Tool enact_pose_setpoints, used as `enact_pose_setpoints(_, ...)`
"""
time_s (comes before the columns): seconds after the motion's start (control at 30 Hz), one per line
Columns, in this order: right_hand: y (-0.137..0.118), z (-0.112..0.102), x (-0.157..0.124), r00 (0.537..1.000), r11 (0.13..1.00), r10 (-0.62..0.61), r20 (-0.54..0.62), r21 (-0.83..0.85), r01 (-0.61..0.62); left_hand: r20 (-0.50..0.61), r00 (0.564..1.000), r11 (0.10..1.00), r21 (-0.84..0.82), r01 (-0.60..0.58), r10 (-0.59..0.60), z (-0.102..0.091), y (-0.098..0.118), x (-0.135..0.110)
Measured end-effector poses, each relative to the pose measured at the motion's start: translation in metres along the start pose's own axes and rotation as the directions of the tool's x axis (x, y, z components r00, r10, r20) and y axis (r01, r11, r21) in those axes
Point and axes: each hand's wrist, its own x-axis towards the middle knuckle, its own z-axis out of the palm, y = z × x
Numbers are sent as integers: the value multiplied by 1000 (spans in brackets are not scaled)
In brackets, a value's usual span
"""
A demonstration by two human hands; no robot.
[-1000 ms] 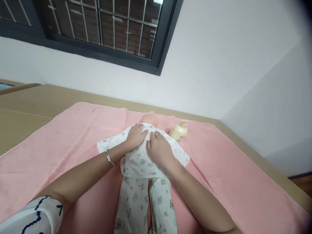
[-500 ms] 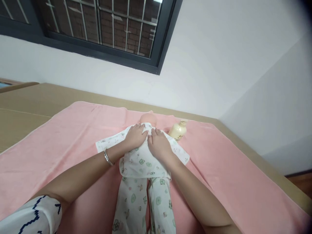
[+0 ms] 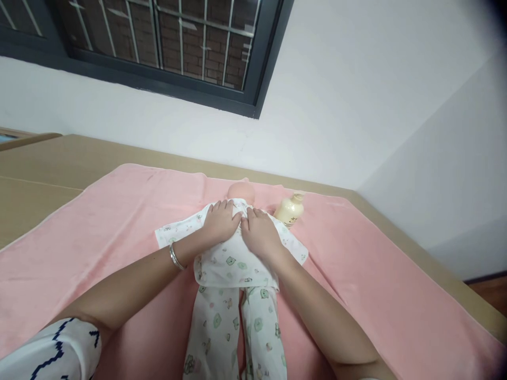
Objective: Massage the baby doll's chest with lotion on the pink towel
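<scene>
A baby doll [image 3: 241, 192] lies stretched out before me, its bald head at the far end. It wears a white printed top [image 3: 229, 266] and matching printed trousers [image 3: 216, 327]. My left hand [image 3: 222, 219] rests flat on the upper left of the top, fingers pointing away from me. On the upper right of the top lies my right hand [image 3: 260, 232], also flat, its thumb close to the left one. Neither hand grasps anything. A pale yellow pump bottle [image 3: 291, 209] is tilted or lying just beyond the doll's right sleeve.
A pink blanket [image 3: 368, 285] is spread under the doll over a wooden surface [image 3: 47, 163]. White wall [image 3: 336, 95] rises behind the far edge, with a dark-framed, barred window [image 3: 158, 84] at the upper left. A silver bracelet [image 3: 175, 257] circles my left wrist.
Both hands stay on the doll's top, with only a slight shift of the left fingers. The view has tilted very slightly; the doll and bottle keep their places.
</scene>
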Motion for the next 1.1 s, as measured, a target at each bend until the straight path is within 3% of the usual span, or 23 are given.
enact_pose_setpoints(0.1, 5, 1, 4, 1000, 1000, -14, -13, 28, 14, 26, 1000, 1000, 27, 3, -3, -1, -3, 5)
enact_pose_setpoints(0.27, 27, 12, 21, 997, 984, 66, 33, 163, -71, 14, 1000, 992, 122, -15, 14, -3, 9, -5)
enact_pose_setpoints(0.43, 29, 18, 22, 997, 988, 79, 9, 131, -80, -1, 1000, 989, 144, -30, 31, -5, 13, -10)
enact_pose_setpoints(0.63, 31, 9, 23, 1000, 991, 3, 25, 131, -6, 6, 998, 990, 123, -63, 63, -7, 15, -11)
enact_pose_setpoints(0.87, -1, 3, -1, 999, 994, 34, -25, -101, -36, 86, 987, 991, 15, 136, -137, -16, -1, 10)
enact_pose_setpoints(0.97, -10, 2, -7, 998, 990, 15, -54, -143, -22, 128, 986, 994, 11, 106, -106, -17, -2, 9)
enact_pose_setpoints(1.1, 13, 2, 11, 1000, 998, 21, -18, 55, -20, 78, 997, 990, 140, -2, -9, -15, 11, -9)
